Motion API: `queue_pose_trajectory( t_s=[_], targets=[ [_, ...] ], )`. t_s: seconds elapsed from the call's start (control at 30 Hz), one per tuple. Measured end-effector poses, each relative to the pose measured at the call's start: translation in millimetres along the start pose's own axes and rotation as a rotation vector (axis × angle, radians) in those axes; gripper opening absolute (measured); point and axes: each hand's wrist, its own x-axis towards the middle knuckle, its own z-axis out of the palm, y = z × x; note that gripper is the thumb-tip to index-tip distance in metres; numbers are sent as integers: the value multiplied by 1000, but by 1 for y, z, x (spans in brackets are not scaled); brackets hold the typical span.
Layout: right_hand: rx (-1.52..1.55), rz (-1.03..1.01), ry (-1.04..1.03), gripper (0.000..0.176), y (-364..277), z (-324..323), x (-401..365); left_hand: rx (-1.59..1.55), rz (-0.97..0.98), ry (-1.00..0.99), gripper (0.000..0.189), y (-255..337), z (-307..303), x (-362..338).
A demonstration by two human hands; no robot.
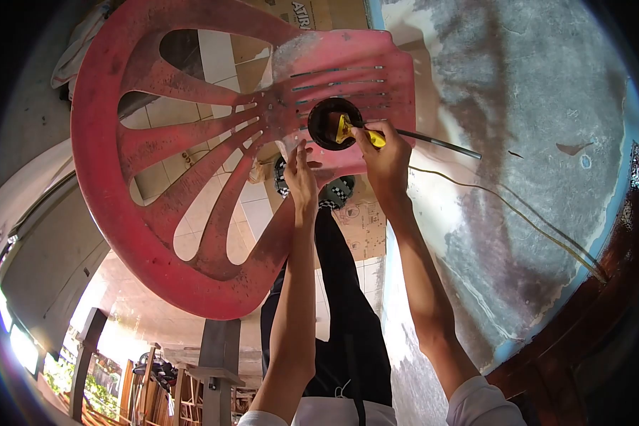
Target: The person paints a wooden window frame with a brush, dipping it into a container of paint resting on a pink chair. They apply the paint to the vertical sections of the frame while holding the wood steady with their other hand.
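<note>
A red plastic chair (213, 284) with a slatted seat and fan-shaped back fills the upper left. On its seat stands a round dark container (319, 141), dark inside. My right hand (387, 153) is closed on the yellow handle of a paintbrush (378, 138), whose head is inside the container. Just below and left of the container, my left hand (302, 174) has its fingers apart and holds nothing. A thin grey rod (447, 145) extends rightward from beside my right hand.
At right is a grey wall (547, 192) with a thin cable (504, 197) along it. Dark reddish wood (582, 334) lies at lower right. Flattened cardboard (366, 231) lies on the tiled floor near my feet. A dark post (220, 348) rises at lower left.
</note>
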Motion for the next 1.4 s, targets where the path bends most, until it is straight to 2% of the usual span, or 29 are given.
queue_pose_trajectory(
  t_s=[0.17, 0.27, 0.57, 0.77, 0.97, 1.07, 1.17, 1.4],
  targets=[
    [-15, -9, 11, 22, 11, 13, 4, 9, -12, -25, 44, 0, -2, -1],
    [-11, 15, -9, 23, 13, 16, 6, -11, -15, -23, 55, 2, -3, -3],
    [2, -35, 26, 21, 10, 8, -3, -24, -26, -36, 54, 4, -3, -4],
    [146, 163, 124, 21, 0, -7, -39, -34, -17, -62, 53, 6, 0, -6],
    [133, 112, 98, 31, 44, -2, -72, -3, -5, -84, 51, 5, 2, -7],
    [396, 242, 145, 32, 43, -2, -81, -52, -37, -91, 51, 7, 5, -10],
    [418, 368, 184, 31, 41, -2, -86, -14, 41, -133, 50, 6, 5, -8],
    [500, 450, 140, 29, 42, -8, -88, 41, -29, -91, 46, 4, 6, -9]
  ],
)
